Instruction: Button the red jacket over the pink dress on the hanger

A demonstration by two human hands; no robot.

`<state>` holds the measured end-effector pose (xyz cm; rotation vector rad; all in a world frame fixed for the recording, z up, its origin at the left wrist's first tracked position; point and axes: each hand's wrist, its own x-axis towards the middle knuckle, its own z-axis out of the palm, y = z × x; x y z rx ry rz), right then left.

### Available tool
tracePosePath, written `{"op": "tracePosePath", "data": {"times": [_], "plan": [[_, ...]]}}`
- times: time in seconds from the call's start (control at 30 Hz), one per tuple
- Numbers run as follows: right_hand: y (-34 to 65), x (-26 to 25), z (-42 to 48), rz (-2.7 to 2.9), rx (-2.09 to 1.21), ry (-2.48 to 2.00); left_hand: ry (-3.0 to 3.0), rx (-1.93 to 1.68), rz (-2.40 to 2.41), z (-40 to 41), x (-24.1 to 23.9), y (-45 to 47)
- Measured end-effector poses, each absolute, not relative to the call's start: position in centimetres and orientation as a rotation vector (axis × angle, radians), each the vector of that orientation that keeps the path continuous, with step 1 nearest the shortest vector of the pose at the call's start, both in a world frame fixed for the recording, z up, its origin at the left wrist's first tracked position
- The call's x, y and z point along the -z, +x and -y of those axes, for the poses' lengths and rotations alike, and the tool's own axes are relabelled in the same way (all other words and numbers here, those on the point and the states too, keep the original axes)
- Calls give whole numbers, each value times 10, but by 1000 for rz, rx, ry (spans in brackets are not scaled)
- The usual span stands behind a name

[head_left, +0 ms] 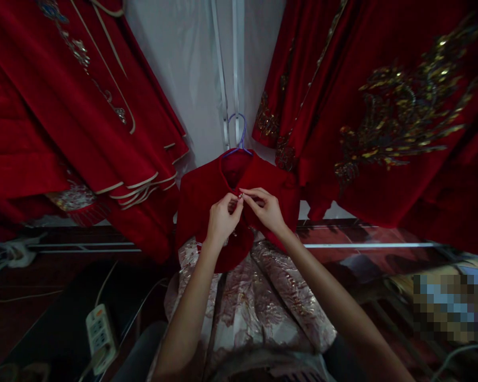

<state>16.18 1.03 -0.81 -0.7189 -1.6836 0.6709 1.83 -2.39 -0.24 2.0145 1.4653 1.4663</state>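
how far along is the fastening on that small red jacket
Done: red jacket hangs on its hanger over the pale brocade skirt. In hand: left hand and right hand pinch the collar fastening. Left: closing it; any lower ones are hidden by the hands.

A garment workshop: hung embroidered red robes [382,106], hanger [239,135]

The single head-worn camera looks forward and down at a small red jacket [199,199] hanging close in front. Its wide lens bends the hanging robes [382,175] at both sides
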Motion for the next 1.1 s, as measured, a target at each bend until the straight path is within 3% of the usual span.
{"op": "tracePosePath", "data": {"times": [0.23, 1.1], "plan": [[164, 12, -25, 1655, -869, -629, 1974, -1530, -1458, 18, 4, 17], [172, 12, -31, 1731, -816, -674, 2508, -1180, -1528, 11, -12, 11]]}}
